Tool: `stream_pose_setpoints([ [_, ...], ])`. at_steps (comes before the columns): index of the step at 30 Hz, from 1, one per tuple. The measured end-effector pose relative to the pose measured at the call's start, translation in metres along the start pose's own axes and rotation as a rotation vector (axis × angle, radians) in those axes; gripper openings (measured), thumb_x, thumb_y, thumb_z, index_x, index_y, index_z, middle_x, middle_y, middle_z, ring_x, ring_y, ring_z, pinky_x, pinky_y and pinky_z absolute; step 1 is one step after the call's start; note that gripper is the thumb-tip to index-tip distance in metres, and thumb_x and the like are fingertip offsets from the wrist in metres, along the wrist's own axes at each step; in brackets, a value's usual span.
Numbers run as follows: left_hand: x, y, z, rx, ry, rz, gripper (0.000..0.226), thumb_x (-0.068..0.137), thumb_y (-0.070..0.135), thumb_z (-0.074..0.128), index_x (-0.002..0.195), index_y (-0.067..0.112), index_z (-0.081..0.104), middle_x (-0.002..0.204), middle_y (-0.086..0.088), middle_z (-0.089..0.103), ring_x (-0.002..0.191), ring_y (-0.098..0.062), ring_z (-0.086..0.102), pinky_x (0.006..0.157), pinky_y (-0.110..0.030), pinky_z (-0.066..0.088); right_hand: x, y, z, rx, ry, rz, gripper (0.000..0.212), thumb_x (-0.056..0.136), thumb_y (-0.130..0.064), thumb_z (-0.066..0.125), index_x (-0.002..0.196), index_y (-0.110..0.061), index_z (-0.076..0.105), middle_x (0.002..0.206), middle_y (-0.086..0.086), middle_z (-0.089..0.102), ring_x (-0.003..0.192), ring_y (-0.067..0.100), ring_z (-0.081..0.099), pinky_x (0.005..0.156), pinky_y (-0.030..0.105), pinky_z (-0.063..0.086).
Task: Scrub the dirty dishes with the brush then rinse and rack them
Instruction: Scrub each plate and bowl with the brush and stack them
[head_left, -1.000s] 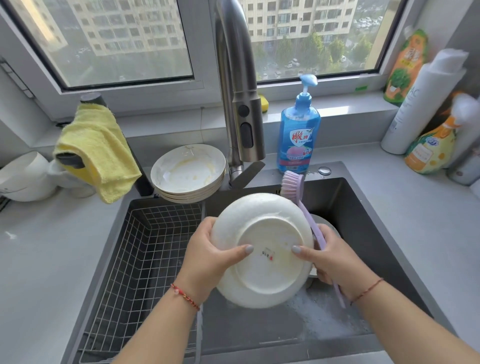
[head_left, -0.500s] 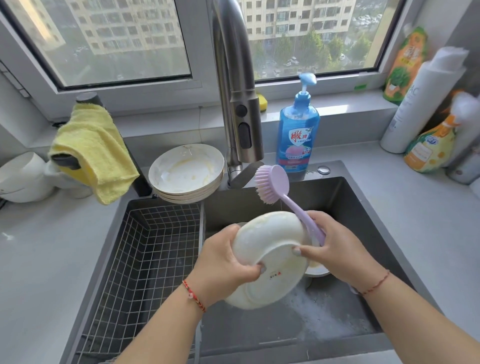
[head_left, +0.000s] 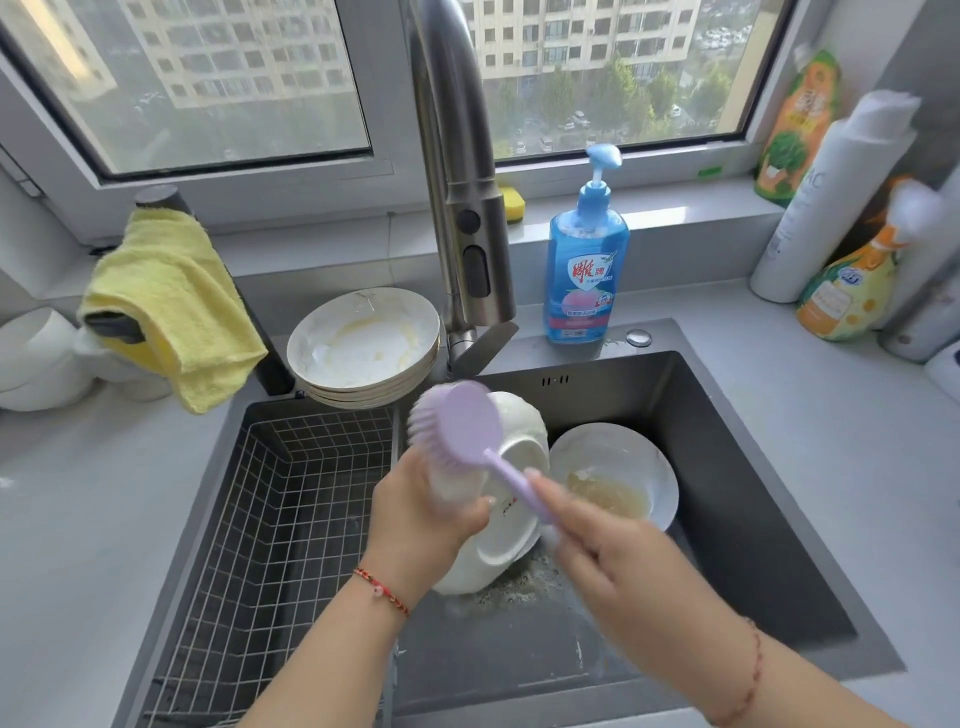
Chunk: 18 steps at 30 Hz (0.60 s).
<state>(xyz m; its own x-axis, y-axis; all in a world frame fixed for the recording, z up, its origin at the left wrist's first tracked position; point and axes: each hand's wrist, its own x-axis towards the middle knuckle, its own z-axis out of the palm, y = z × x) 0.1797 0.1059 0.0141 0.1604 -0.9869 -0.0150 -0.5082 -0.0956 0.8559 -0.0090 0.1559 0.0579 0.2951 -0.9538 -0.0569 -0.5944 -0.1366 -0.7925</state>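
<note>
My left hand grips a white plate by its left rim, thumb hooked over the underside, and holds it tilted on edge above the dark sink, bottom facing me. My right hand is curled round the handle of the lilac brush; the brush head sits over the upper left part of the plate, bristles pointing left and down, though motion blur keeps me from telling whether they actually touch the plate. The two hands are close together, one on each side of the plate.

Just right of the held plate, a dirty bowl with yellowish residue lies in the sink. Foam and bits lie on the sink floor under the plate. The left half of the sink holds a wire rack basket. On the surface at the far edge, between basket and tap, stands a stack of smeared plates. A blue soap bottle with a pump stands right of the tap, at the far rim of the sink. A yellow cloth hangs over a dark fitting on the far left, with white crockery beside it. Several bottles crowd the far right corner of the surface, under the window.
</note>
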Motion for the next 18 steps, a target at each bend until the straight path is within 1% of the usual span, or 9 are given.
stream_pose_setpoints([
  [2,0.0,-0.002,0.002,-0.052,0.011,0.001,0.041,0.066,0.012,0.088,0.094,0.026,0.061,0.087,0.008,0.067,0.09,-0.017,0.068,0.066,-0.01,0.05,-0.005,-0.007,0.004,-0.141,-0.065,-0.049,0.055,0.099,-0.026,0.044,0.13,-0.065,0.022,0.059,-0.005,0.046,0.054,0.01,0.042,0.053,0.02,0.031],
  [4,-0.002,-0.002,0.0,0.001,0.01,0.023,0.038,0.063,0.018,0.089,0.089,0.022,0.061,0.084,0.004,0.068,0.081,-0.016,0.067,0.064,-0.018,0.051,0.001,-0.001,-0.003,-0.138,0.002,0.021,0.053,0.099,-0.026,0.045,0.127,-0.064,0.022,0.061,-0.002,0.053,0.052,0.007,0.045,0.051,0.019,0.033],
  [6,-0.005,-0.002,-0.003,0.009,0.027,0.027,0.037,0.061,0.016,0.09,0.081,0.017,0.058,0.077,0.002,0.065,0.072,-0.014,0.063,0.058,-0.019,0.049,0.009,0.014,-0.014,-0.024,0.103,0.17,0.045,0.099,-0.026,0.044,0.127,-0.06,0.034,0.063,-0.003,0.058,0.05,0.003,0.05,0.05,0.019,0.04],
  [7,-0.006,-0.003,-0.005,0.007,0.038,0.039,0.038,0.061,0.017,0.09,0.08,0.017,0.058,0.077,0.002,0.065,0.071,-0.013,0.063,0.058,-0.02,0.05,0.012,0.022,-0.019,0.046,0.132,0.249,0.04,0.099,-0.025,0.043,0.121,-0.06,0.043,0.063,-0.003,0.057,0.049,0.005,0.049,0.049,0.022,0.041],
  [9,-0.007,-0.003,-0.008,-0.007,0.058,0.051,0.039,0.06,0.016,0.091,0.081,0.018,0.059,0.079,0.005,0.066,0.071,-0.008,0.063,0.06,-0.019,0.051,0.015,0.036,-0.023,0.192,0.138,0.413,0.039,0.1,-0.024,0.041,0.102,-0.061,0.053,0.055,-0.003,0.042,0.043,0.01,0.033,0.041,0.023,0.031],
  [11,-0.007,-0.003,-0.01,-0.014,0.052,0.064,0.039,0.06,0.016,0.091,0.082,0.019,0.059,0.08,0.006,0.065,0.072,-0.006,0.063,0.061,-0.018,0.051,0.014,0.039,-0.021,0.267,0.123,0.486,0.036,0.1,-0.024,0.041,0.103,-0.056,0.056,0.049,-0.006,0.032,0.043,0.01,0.026,0.041,0.022,0.024],
  [14,-0.008,-0.002,-0.009,0.022,0.021,0.083,0.038,0.062,0.018,0.09,0.083,0.02,0.059,0.079,0.006,0.065,0.071,-0.007,0.062,0.06,-0.019,0.051,0.013,0.024,-0.022,0.207,0.142,0.345,0.037,0.1,-0.024,0.042,0.121,-0.055,0.047,0.045,-0.012,0.038,0.039,0.005,0.028,0.04,0.022,0.027],
  [16,-0.008,-0.001,-0.005,0.026,0.006,0.068,0.037,0.063,0.018,0.09,0.08,0.022,0.057,0.075,0.007,0.063,0.067,-0.007,0.06,0.057,-0.015,0.048,0.008,0.004,-0.023,0.093,0.108,0.19,0.043,0.099,-0.025,0.044,0.123,-0.061,0.042,0.056,-0.008,0.051,0.04,0.006,0.031,0.042,0.021,0.029],
  [18,-0.009,0.002,-0.003,0.016,0.004,0.051,0.04,0.064,0.016,0.089,0.08,0.026,0.054,0.077,0.012,0.062,0.07,-0.007,0.059,0.059,-0.01,0.046,-0.002,-0.013,-0.019,-0.08,-0.003,0.08,0.051,0.098,-0.028,0.044,0.122,-0.072,0.032,0.068,-0.001,0.062,0.045,0.012,0.04,0.048,0.028,0.037],
])
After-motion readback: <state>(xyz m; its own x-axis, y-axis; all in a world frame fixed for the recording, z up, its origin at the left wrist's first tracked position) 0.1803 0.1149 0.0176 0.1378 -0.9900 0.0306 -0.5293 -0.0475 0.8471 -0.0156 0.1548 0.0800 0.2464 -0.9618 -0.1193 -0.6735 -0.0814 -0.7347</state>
